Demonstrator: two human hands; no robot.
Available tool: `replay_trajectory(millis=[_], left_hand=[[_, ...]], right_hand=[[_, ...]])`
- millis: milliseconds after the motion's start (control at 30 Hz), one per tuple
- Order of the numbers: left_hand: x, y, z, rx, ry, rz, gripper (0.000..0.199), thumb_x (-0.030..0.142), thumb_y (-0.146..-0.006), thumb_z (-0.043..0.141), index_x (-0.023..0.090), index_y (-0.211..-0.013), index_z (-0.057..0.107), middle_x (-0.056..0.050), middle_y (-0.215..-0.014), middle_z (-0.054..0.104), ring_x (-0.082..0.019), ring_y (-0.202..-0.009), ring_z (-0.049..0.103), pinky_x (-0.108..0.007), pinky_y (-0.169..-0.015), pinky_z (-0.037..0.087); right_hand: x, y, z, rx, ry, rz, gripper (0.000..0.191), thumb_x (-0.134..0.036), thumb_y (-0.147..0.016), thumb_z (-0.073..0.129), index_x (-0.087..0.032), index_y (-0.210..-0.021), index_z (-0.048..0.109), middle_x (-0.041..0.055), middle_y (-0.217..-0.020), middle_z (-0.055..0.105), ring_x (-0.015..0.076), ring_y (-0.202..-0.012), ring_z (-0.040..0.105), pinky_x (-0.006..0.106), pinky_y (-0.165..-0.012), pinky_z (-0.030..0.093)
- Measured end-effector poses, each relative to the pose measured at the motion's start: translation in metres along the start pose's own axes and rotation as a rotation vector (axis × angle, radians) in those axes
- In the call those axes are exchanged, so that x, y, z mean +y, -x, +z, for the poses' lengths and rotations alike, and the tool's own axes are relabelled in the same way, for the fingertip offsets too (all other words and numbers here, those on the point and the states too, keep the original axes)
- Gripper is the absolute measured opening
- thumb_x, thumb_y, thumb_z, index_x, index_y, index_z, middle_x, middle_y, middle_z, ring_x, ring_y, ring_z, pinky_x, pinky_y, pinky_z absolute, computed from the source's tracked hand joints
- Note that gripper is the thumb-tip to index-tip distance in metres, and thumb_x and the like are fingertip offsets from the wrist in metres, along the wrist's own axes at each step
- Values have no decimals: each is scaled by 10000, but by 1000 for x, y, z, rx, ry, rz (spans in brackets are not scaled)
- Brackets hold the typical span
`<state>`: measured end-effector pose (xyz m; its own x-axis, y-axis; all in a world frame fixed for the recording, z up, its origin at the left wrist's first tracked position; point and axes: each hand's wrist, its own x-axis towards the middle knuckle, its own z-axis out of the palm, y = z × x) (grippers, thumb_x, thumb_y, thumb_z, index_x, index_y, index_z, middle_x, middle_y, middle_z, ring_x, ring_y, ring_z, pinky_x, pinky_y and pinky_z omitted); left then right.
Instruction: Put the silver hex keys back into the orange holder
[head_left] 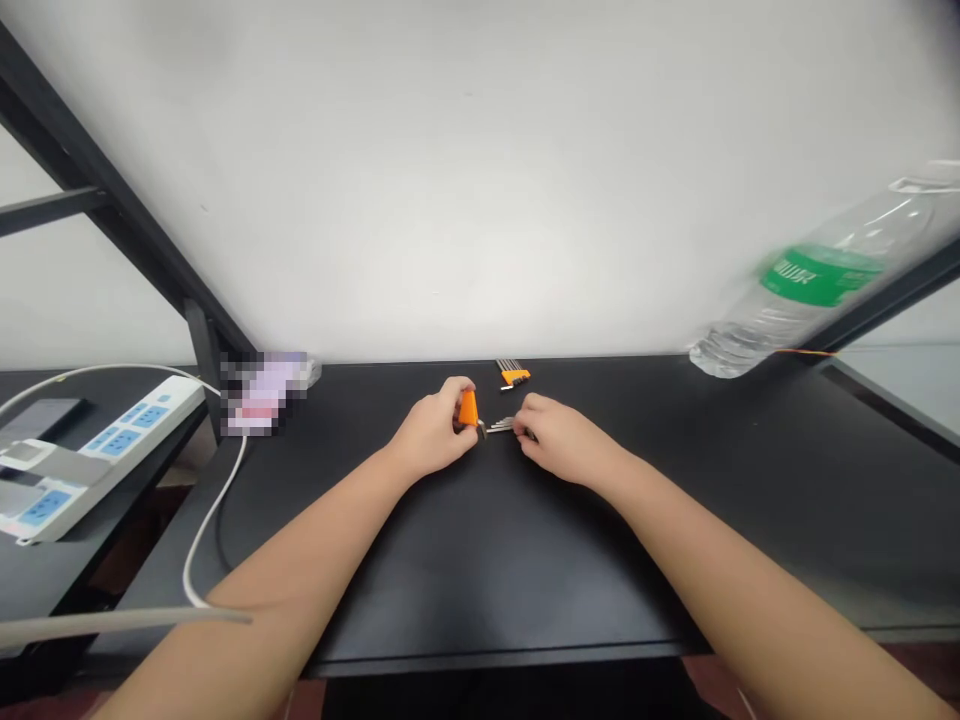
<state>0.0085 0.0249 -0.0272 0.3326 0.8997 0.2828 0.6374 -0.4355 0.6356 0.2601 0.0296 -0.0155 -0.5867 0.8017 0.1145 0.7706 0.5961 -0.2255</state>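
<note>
Near the middle of the black tabletop, my left hand [437,430] grips an orange hex key holder [468,408] between thumb and fingers. Just right of it, several silver hex keys [501,425] lie close to the table, their left ends by the holder. My right hand [553,436] is closed on the right ends of these keys, and its fingertips hide how many it grips. Behind both hands, close to the wall, a second orange holder [515,378] carries several hex keys in a row.
A clear plastic bottle [810,275] with a green label stands at the back right. On the left are a blurred-out package [264,395], a white power strip [112,450], a dark phone [45,418] and a white cable [217,515] crossing by my left forearm. Black frame bars flank the table [495,580].
</note>
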Motion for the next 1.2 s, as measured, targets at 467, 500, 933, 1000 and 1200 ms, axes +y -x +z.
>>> replay_trajectory(millis=[467,500,933,1000,1200], left_hand=[[-2,-2,1,-18,-2,52,511,254,-865,628,243,-1371,563,10,-924,700,-148,-747,643,-278,-749,524],[-2,-2,1,-22,-4,56,493,257,-870,625,246,-1359,566,14,-909,694,-144,-730,633,-273,-733,518],[3,-1,-3,-59,6,70,393,370,-936,637,273,-1304,539,49,-806,644,-137,-678,589,-258,-696,478],[4,-1,-3,-66,-1,81,405,398,-940,642,269,-1309,539,50,-791,642,-142,-680,592,-263,-702,477],[5,0,-4,-87,-44,111,385,432,-928,656,260,-1263,575,61,-717,612,-137,-641,572,-251,-674,446]], right_hand=[[-13,4,-12,22,-49,72,126,-92,-860,572,-210,-820,594,19,-829,646,166,-724,575,288,-650,391],[-10,4,-15,63,-95,60,129,-99,-883,563,-213,-842,608,15,-839,653,164,-734,580,286,-664,402],[-11,3,-21,326,-269,-102,232,-182,-999,519,-228,-1002,746,63,-973,701,196,-852,655,325,-788,508],[-11,3,-22,313,-261,-99,244,-181,-1003,510,-227,-1009,750,65,-982,709,197,-860,660,329,-794,518],[-22,2,-16,268,-240,-182,273,-149,-993,485,-231,-1069,734,77,-1101,698,199,-939,666,336,-849,533]])
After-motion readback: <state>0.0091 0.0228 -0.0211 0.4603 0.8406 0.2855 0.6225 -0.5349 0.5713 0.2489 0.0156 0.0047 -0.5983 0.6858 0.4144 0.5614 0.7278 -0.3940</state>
